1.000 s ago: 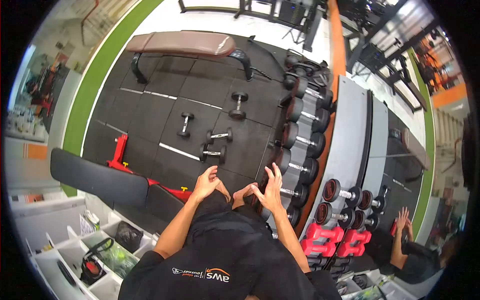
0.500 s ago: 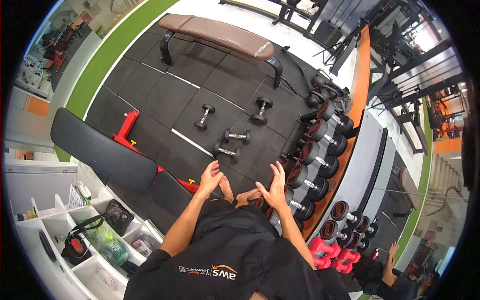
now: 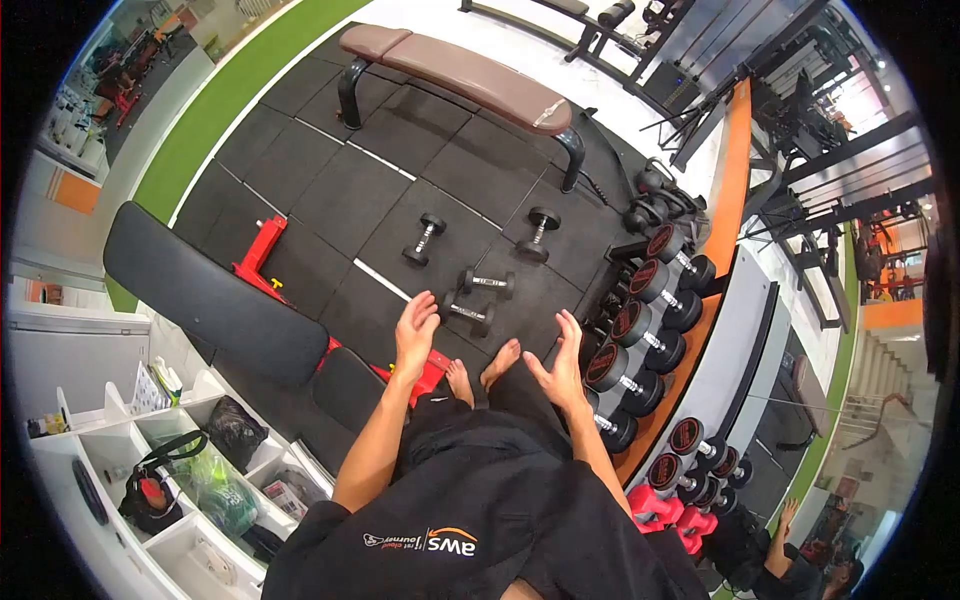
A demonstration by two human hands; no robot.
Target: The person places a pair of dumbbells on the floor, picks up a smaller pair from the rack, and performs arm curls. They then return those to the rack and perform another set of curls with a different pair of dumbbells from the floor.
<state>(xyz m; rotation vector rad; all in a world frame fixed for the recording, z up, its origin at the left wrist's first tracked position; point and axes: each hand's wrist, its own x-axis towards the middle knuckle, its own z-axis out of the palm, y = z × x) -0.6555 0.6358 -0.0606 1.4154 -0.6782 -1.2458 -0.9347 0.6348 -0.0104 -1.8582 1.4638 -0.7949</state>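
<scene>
My left hand (image 3: 415, 335) is held out in front of my body with its fingers apart and nothing in it. It is nearest to a small dumbbell (image 3: 468, 313) lying on the black floor mat. Opposite it, my right hand (image 3: 562, 365) is raised empty, palm turned inward, thumb away from the fingers. A rack dumbbell (image 3: 623, 375) with a round black head is just to its right. Further ahead on the mat lie another dumbbell (image 3: 487, 284), one to the left (image 3: 425, 239) and one to the right (image 3: 539, 234).
A brown flat bench (image 3: 460, 75) stands ahead. To the left is a black padded bench (image 3: 205, 285) with a red frame (image 3: 262, 245). A white cubby shelf (image 3: 110, 440) holds bags. Pink dumbbells (image 3: 655, 508) sit at the right beside a mirror, below the dumbbell rack.
The view has shifted, so the floor dumbbells and benches appear slightly further right and lower. One of my feet has moved forward. Both hands stay raised, empty and apart.
</scene>
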